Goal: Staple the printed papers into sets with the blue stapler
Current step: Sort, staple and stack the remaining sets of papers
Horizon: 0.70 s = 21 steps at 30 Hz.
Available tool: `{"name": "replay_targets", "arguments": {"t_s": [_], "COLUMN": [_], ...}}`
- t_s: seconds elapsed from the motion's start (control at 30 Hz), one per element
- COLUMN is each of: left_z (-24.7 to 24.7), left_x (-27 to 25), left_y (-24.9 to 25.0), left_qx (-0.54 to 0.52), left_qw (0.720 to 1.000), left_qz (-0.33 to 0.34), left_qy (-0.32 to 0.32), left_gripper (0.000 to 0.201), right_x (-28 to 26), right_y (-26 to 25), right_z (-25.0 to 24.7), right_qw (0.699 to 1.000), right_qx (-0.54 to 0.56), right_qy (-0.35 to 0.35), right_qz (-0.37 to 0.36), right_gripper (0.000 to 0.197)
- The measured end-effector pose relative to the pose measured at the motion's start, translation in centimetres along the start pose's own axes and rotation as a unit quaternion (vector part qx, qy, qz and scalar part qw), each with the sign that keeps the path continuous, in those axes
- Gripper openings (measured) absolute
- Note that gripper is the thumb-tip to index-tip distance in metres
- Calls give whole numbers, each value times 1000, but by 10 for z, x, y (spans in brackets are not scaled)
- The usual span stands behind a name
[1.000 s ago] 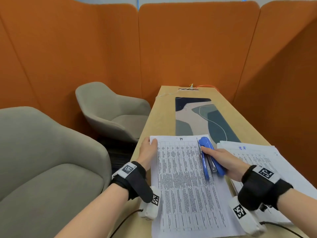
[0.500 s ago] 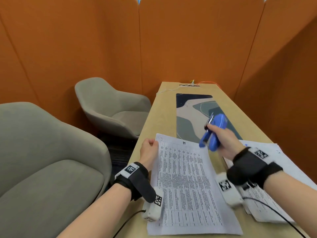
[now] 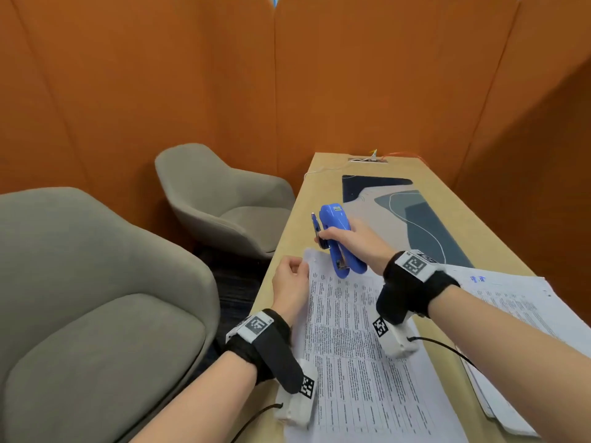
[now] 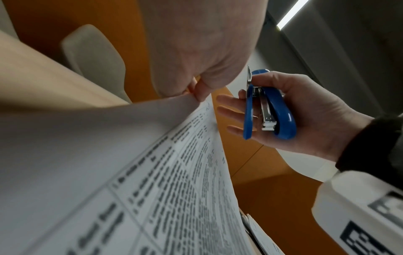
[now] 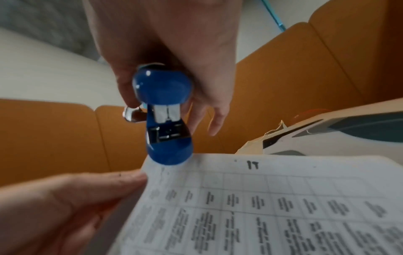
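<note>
Printed papers (image 3: 351, 346) are laid nearest on the wooden surface (image 3: 297, 225), their far left corner lifted off it and pinched between thumb and fingers of the left hand (image 3: 289, 279). That raised corner is seen from the left wrist view as a curved sheet (image 4: 152, 146) gripped at its tip by the left hand (image 4: 202, 51). Just beyond the corner, the blue stapler (image 3: 339, 241) is held in the air by the right hand (image 3: 351, 241), whose fingers are curled round its body; its mouth is pointed down toward the lifted corner and stands open, as shown in the right wrist view (image 5: 167, 120), where the lower lip is just touching or overlapping the paper's edge. To the right, a second stack of printed sheets (image 3: 518, 302) is spread on the surface, apart from the first. Farther along, a patterned mat (image 3: 415, 215) is laid flat, and a cable outlet (image 3: 367, 159) is set at the far end. Two grey armchairs (image 3: 96, 298) are placed to the left, and orange padded panels (image 3: 192, 75) are ranged behind everything.
</note>
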<state>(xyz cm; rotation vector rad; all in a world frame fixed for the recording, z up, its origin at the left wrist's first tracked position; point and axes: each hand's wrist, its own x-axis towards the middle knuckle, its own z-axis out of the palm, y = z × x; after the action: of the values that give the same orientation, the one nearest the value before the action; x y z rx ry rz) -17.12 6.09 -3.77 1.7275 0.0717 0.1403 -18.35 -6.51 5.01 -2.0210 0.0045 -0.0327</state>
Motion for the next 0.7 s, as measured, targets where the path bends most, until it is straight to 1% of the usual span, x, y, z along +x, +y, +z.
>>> {"name": "replay_targets", "arguments": {"t_s": [0.1,0.2,0.33,0.43,0.47,0.5,0.53,0.6,0.63,0.7], "left_z": [0,-1,-4,-4,-4,-4,-5,-5,-6,-7], "left_x": [-1,-2,-4,-6,-6,-6,-6,-6,-6,-7], "left_y": [1,3,4,6,6,5,5,4,3,4], "left_qx": [6,13,27,30,28,26,21,12,7,-21], "left_qw": [1000,1000,999,999,999,999,999,1000,1000,1000], "left_qz": [4,16,35,36,33,30,28,23,19,7], "left_qy": [-8,-7,3,9,11,14,16,17,17,9], "left_gripper": [6,6,8,8,8,7,7,6,5,6], "right_x": [-4,-1,6,8,8,8,10,16,21,31], "right_y": [5,6,9,9,8,8,8,8,7,5], "right_z": [6,9,10,11,11,12,11,9,7,6], "right_qw": [1000,1000,1000,1000,999,999,998,984,966,922], "right_qx": [-16,-12,1,10,18,34,60,166,241,366], "right_qy": [-11,-19,-26,-29,-26,-18,3,67,91,112], "right_qz": [-12,-13,-14,3,8,6,5,9,19,54], "right_gripper": [17,22,19,35,34,26,18,12,14,23]}}
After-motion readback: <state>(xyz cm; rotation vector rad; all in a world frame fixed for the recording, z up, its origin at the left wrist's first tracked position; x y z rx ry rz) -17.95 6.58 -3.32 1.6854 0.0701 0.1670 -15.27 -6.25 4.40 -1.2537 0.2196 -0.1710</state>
